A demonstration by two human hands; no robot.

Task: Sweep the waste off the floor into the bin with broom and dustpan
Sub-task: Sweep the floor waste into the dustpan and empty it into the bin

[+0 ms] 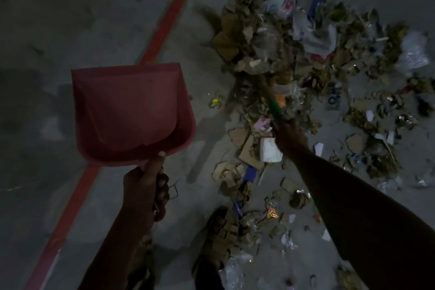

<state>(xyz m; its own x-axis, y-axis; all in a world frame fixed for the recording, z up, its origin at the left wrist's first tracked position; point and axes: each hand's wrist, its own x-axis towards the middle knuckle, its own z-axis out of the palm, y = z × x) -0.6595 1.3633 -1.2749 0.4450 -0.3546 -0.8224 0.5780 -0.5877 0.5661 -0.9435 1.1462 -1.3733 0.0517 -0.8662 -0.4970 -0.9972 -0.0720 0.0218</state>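
Waste (294, 73) heaped, one dustpan (131, 113), one broom (274, 103), two hands gripping

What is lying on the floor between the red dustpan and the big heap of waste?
In the head view, mostly bare grey floor separates the red dustpan from the waste heap; one small yellow-green scrap lies there.

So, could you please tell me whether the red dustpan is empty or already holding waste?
Empty: the dustpan, held up by the left hand, shows only bare red plastic inside.
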